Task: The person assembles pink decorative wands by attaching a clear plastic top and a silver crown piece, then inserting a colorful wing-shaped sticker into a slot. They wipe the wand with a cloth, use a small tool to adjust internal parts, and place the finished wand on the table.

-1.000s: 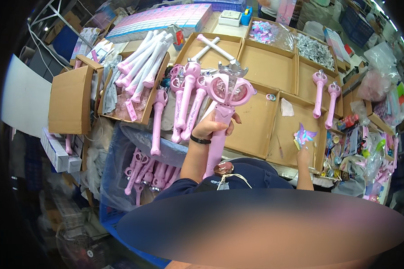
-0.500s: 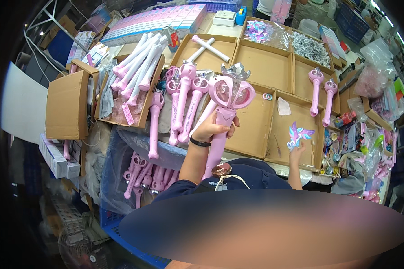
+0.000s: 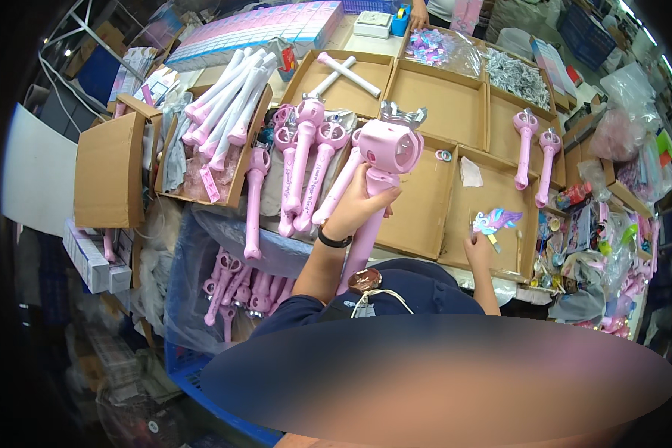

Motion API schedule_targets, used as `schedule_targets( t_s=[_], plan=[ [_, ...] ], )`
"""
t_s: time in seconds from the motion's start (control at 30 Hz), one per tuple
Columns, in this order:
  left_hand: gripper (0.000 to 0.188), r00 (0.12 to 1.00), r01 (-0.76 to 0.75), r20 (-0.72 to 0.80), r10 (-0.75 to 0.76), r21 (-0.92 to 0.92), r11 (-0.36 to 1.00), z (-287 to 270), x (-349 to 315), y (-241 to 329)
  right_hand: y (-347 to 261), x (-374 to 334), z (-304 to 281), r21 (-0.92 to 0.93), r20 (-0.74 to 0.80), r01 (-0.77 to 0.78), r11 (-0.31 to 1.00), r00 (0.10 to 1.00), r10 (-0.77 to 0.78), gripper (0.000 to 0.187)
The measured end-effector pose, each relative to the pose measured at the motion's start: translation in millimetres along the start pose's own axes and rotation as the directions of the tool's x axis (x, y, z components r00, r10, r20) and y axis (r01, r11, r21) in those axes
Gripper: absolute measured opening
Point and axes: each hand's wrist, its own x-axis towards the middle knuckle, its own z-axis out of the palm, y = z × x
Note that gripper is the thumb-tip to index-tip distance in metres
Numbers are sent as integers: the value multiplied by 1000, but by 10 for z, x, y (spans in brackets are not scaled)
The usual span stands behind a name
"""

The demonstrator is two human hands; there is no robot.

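My left hand (image 3: 360, 207), with a black band at the wrist, is wrapped round the handle of a large pink toy wand (image 3: 388, 148). The wand stands upright, its round head on top with a silver crown (image 3: 403, 114). My right hand (image 3: 479, 252) pinches a purple and blue wing-shaped piece (image 3: 496, 219) above a cardboard tray (image 3: 455, 196). A small yellow strip (image 3: 493, 243) shows by those fingers; I cannot tell what it is. Several more pink wands (image 3: 306, 142) lie on grey cloth left of my left hand.
White-and-pink sticks (image 3: 231, 101) fill a carton at the left. Below, a blue crate (image 3: 183, 366) lined with plastic holds more wands. Two pink wands (image 3: 525, 149) lie in the right tray. Silver parts (image 3: 517, 81) and wing pieces (image 3: 428, 46) lie farther back, where another person's hand (image 3: 420, 15) reaches in.
The held wand's head has turned, its opening now facing right. My right hand has moved slightly left with the wing piece, which has tilted. Another person's hand has come in at the far edge.
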Motion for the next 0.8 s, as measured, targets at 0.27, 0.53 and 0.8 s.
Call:
schedule_targets(
  t_s=[0.27, 0.53, 0.8],
  plan=[
    [56, 1000, -23, -9, 25, 151, 988, 136, 4, -19, -1370, -565, -1102, 628, -125, 584, 514, 727, -675, 10],
    [55, 996, -79, -5, 84, 285, 955, 177, -47, -39, -1776, -547, -1384, 371, -136, 783, 499, 578, -805, 8],
    [56, 983, -179, 36, 181, 419, 890, 204, -3, -151, -1740, -542, -1402, 455, 15, 610, 649, 723, -691, 4]
  ],
)
